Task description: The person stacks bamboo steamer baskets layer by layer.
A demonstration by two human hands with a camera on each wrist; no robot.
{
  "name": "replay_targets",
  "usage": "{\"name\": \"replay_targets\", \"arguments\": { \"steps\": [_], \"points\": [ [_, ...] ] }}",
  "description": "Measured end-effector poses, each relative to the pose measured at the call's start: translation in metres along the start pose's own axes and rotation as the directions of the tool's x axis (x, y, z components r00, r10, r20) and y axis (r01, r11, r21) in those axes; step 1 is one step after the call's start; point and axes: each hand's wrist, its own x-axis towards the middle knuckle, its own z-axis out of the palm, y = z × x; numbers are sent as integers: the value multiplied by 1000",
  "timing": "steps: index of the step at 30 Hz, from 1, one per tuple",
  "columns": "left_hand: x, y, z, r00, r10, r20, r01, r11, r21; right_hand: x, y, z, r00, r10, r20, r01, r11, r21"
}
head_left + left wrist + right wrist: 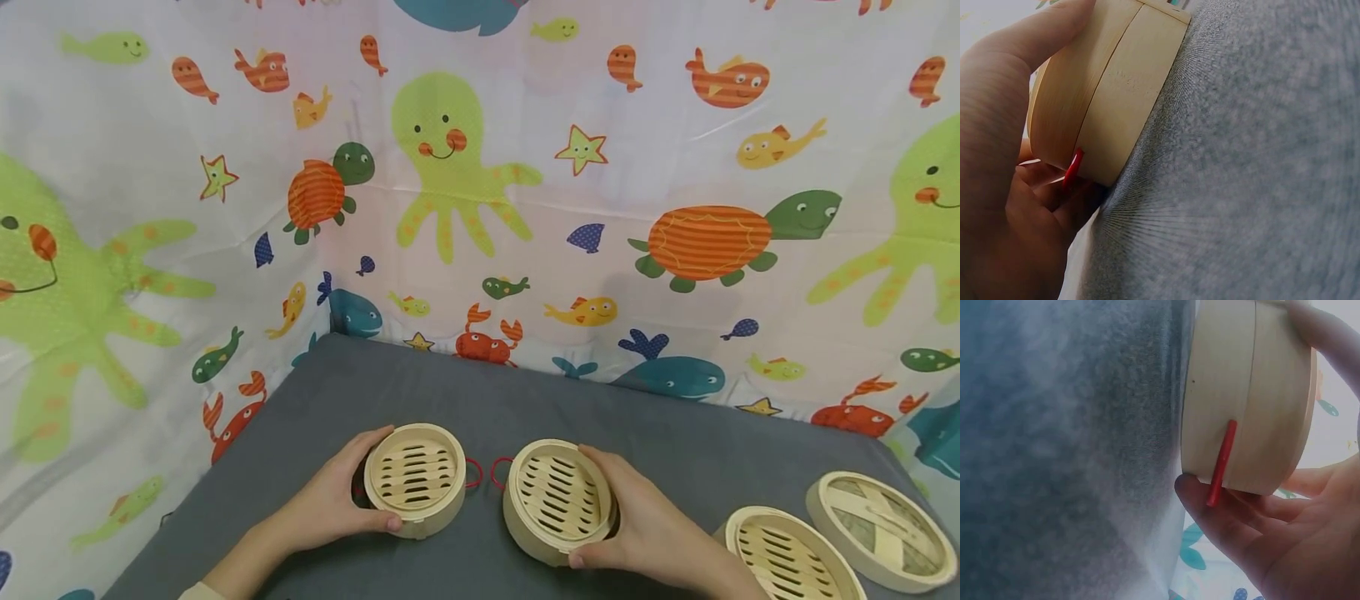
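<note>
In the head view, my left hand [337, 506] grips a small round bamboo steamer basket [431, 523], thumb on its near side and fingers behind. A second, similar basket [525, 535] is held by my right hand [651, 525], thumb at the front and fingers round the far side. Both baskets show slatted floors and stand a short gap apart, their red loop handles facing each other. The left wrist view shows the basket wall [1129, 87] with its lower edge at the grey cloth and a red handle [1072, 169]. Another red handle [1222, 462] shows in the right wrist view.
At the lower right, a third slatted steamer basket [787, 562] lies partly behind my right forearm. Beside it rests a woven bamboo lid [888, 533]. A grey cloth [420, 383] covers the table, and a curtain with sea animals [510, 208] hangs behind and at the left.
</note>
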Motion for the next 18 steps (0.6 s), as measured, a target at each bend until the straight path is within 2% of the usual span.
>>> {"name": "replay_targets", "arguments": {
  "steps": [10, 18],
  "points": [
    [-2, -2, -2, 1000, 4, -7, -4, 1000, 14, 9, 1, -1, 999, 15, -31, -13, 998, 59],
    [0, -4, -1, 1000, 11, 1, -11, 1000, 23, 9, -3, -7, 998, 38, -44, -36, 998, 53]
  ]
}}
